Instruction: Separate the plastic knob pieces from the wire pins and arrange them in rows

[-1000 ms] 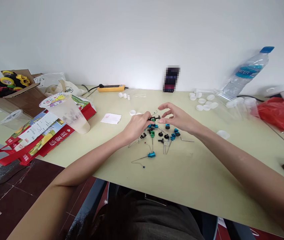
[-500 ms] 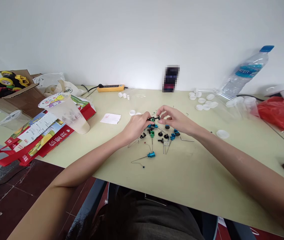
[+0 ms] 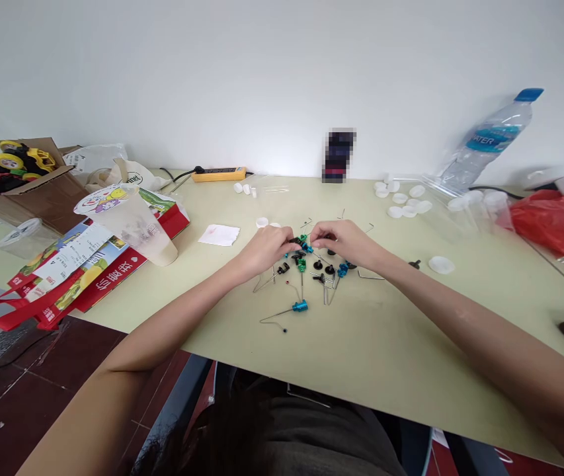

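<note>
My left hand point(image 3: 266, 250) and my right hand point(image 3: 342, 240) meet over a scatter of small parts on the pale green table point(image 3: 385, 330). Between their fingertips they pinch a small black and green screw-like piece point(image 3: 300, 240). Under the hands lie several blue, green and black knobs with thin metal wires point(image 3: 325, 270). A blue knob on a long wire point(image 3: 299, 307) lies closer to me, apart from the pile. A small bent metal key point(image 3: 371, 277) rests beside my right wrist.
A toppled plastic cup point(image 3: 133, 223) lies on a red printed bag point(image 3: 88, 264) at the left. White caps point(image 3: 403, 201), a water bottle point(image 3: 490, 140), a red plastic bag point(image 3: 557, 225), a yellow power strip point(image 3: 218, 174) and a cardboard box of toys point(image 3: 18, 175) stand around.
My right hand has closed in from open and spread to pinching the small piece that my left hand holds. Both hands have dropped slightly toward the table.
</note>
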Motion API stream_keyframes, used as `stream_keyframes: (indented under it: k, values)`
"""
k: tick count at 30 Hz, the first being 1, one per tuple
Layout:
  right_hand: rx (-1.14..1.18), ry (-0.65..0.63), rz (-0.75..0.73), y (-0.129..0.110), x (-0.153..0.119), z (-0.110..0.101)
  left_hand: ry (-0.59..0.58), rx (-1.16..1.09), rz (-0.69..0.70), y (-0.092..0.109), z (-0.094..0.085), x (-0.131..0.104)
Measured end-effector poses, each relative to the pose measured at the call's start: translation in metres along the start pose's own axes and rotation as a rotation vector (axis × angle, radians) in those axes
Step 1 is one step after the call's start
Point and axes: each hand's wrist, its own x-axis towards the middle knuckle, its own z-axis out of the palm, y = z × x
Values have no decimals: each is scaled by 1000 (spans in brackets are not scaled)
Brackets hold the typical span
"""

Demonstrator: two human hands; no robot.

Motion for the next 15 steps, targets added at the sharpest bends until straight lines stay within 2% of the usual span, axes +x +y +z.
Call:
stream_keyframes:
  k: [3,6,8,10,12,15]
  values:
    - [-32,-66,7,1,0,3,-60,12,32,-5,7,1]
    - [-128,-19,6,6,-3,0,-75,5,22,-4,13,2]
    - [-277,-22,46,13,-5,-4,-59,2,15,-2,15,1]
    - [-387,-90,117,20,-7,-6,-29,8,20,1,14,1]
    - [-408,-160,164,27,-8,-6,5,25,33,3,14,1]
    - [-390,-166,163,30,-6,-8,73,62,86,4,14,0]
